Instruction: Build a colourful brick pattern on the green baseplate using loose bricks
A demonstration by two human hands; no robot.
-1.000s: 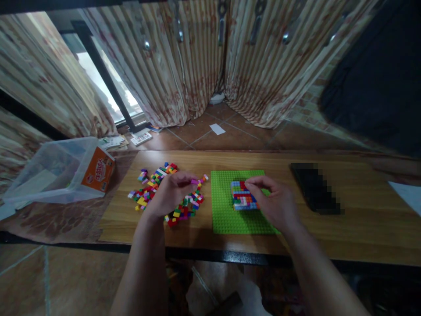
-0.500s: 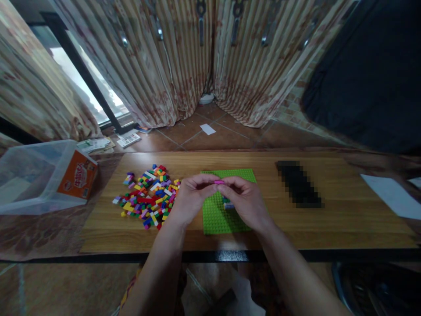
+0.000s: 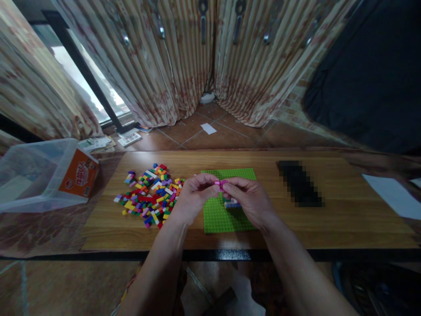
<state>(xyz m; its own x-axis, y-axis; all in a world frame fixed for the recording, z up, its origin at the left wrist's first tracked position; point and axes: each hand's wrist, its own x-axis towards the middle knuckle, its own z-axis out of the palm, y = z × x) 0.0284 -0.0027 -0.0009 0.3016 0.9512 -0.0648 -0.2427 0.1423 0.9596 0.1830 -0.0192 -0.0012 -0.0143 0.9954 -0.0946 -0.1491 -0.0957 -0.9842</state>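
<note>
My left hand (image 3: 196, 193) and my right hand (image 3: 247, 195) meet over a green studded baseplate (image 3: 213, 221), fingertips pinched. Between them are small magenta toy bricks (image 3: 221, 186), gripped from both sides; whether these are joined or apart I cannot tell. Below my right hand, a small group of bricks (image 3: 232, 205), blue and pale at its near side, sits on the baseplate and is partly hidden by the fingers. A loose pile of many-coloured bricks (image 3: 141, 199) lies on the table to the left of my left hand.
The wooden table (image 3: 312, 230) carries a blurred-out black object (image 3: 301, 184) on the right. A clear plastic bin (image 3: 36, 175) with an orange label lies at the left. White paper (image 3: 391, 195) is at the far right. Curtains (image 3: 184, 66) hang beyond the table.
My fingertips have shifted slightly, and more of the magenta bricks shows between them. A little more of the brick group under my right hand is visible.
</note>
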